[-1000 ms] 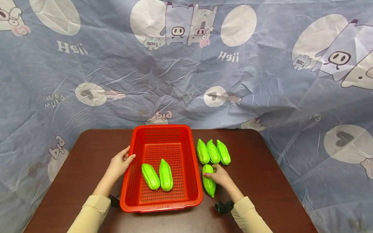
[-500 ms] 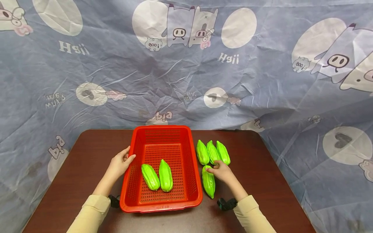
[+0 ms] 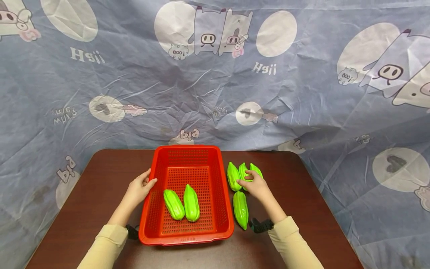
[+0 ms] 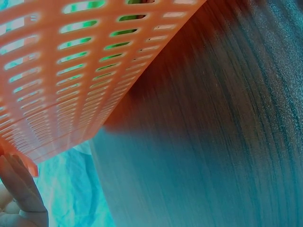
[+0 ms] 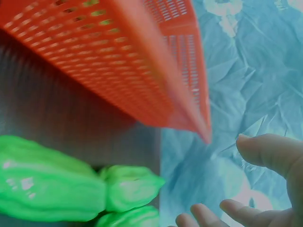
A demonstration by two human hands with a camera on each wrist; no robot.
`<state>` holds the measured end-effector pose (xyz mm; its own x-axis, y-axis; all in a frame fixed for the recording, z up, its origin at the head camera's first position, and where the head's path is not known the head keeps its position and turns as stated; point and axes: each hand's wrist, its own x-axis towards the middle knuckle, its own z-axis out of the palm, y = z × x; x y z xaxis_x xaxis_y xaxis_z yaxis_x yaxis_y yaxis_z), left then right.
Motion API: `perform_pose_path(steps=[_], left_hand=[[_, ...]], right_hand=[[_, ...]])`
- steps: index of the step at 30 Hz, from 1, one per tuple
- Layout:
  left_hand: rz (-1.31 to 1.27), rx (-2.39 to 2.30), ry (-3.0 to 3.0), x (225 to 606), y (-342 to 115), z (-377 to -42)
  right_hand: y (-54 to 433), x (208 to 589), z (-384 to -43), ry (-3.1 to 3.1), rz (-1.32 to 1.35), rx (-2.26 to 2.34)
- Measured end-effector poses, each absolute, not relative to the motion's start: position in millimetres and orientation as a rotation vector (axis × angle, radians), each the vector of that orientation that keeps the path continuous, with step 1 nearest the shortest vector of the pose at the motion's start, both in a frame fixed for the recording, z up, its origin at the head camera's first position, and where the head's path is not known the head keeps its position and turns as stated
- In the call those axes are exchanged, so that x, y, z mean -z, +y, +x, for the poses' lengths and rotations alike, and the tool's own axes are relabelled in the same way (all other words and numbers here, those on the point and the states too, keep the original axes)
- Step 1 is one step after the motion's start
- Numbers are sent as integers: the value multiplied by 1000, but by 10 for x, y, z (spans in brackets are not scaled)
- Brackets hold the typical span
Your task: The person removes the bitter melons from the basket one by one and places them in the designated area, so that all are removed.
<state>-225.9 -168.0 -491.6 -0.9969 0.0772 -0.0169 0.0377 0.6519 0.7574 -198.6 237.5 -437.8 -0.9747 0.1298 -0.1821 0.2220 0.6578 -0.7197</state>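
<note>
My left hand grips the left rim of a red plastic basket, and its fingers show at the rim in the left wrist view. Two bright green, ridged, gourd-like vegetables lie inside the basket. To its right, three similar green gourds stand side by side in a row, with a fourth one, the front gourd, lying nearer. Over the row hangs my right hand, thumb and fingers apart and nothing held; it partly hides the middle and right gourds.
A dark brown table bears everything. Behind it hangs a wrinkled blue-grey cloth with cartoon prints. Wrist cameras are strapped to both wrists.
My right hand has let go of the front gourd and moved away from the body to over the back row. The front gourd stays beside the basket. My left hand keeps its place.
</note>
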Motion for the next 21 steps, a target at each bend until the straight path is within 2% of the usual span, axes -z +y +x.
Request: perform_pose_path(steps=[9,21], left_hand=[[90,-1287,2815,4927,-1679,-2266],[93,-1294,2826,4923,-1670,-2260]], right_hand=[[2119,4204,-2072,2800,227,1435],[1770,4183,-2121,2750,122,1496]])
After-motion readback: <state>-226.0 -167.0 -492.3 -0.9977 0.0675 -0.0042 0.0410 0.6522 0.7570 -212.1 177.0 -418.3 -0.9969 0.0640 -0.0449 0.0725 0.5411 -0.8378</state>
